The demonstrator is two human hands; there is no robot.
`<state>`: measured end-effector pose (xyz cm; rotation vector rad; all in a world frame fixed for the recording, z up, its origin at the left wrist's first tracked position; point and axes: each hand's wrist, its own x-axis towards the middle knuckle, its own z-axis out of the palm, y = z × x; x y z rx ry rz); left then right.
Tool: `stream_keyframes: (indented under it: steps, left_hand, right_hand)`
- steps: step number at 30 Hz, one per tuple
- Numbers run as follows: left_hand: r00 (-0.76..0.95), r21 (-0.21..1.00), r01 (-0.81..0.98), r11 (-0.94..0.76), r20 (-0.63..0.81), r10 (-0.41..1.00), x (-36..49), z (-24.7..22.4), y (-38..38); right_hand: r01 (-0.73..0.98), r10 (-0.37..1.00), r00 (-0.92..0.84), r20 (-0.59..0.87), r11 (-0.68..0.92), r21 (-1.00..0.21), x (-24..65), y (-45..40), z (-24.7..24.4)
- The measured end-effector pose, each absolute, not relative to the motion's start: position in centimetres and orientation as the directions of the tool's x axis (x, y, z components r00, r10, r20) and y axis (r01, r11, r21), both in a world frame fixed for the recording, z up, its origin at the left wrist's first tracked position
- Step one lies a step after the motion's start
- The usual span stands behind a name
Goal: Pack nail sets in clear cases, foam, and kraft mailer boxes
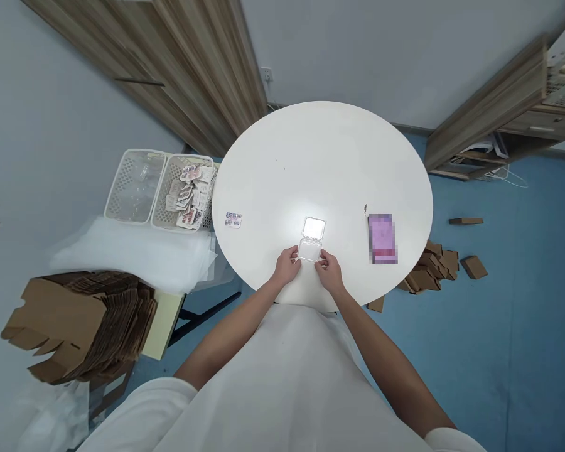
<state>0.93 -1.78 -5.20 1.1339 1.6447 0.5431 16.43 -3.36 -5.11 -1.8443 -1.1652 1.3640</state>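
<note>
A small clear plastic case [309, 249] lies opened out near the front edge of the white round table [324, 144], its lid folded back away from me. My left hand [288, 265] grips the left side of the case with bent fingers. On the other side, my right hand [329, 271] holds the right edge between thumb and fingers. To the left on the table is a small card or pack with several round purple-grey pieces [233, 219]. A purple and pink rectangular item [382, 239], pixelated, lies to the right.
Left of the table stand a white basket of small packs [183, 194], a second basket [134, 186], translucent sheets [136, 251] and stacked flat cardboard [75, 320]. Cardboard boxes [428, 270] lie on the floor at right. Wooden cabinets stand behind.
</note>
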Motion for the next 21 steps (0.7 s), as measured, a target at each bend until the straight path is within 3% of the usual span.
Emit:
stream_keyframes:
  steps: [4,7,13,21]
  left_hand:
    - [-0.028,0.805,0.417,0.423,-0.454,0.891,-0.9,-4.7,-2.6]
    - [-0.059,0.789,0.501,0.355,-0.379,0.924,-4.7,-4.0,-2.6]
    - [-0.147,0.633,0.728,0.263,-0.231,0.962,-15.4,-3.2,0.8]
    - [-0.056,0.536,0.810,0.239,-0.335,0.941,-22.4,-4.2,7.7]
  right_hand:
    - [0.346,0.920,0.201,-0.337,-0.388,-0.854,16.1,-4.0,-4.2]
    - [0.393,0.954,0.162,-0.253,-0.297,-0.870,14.4,-3.7,-3.0]
    - [0.457,0.928,-0.094,-0.359,-0.280,-0.844,7.3,-0.6,-2.3]
    - [0.637,0.926,-0.185,-0.329,-0.142,-0.757,-3.1,6.0,-4.6]
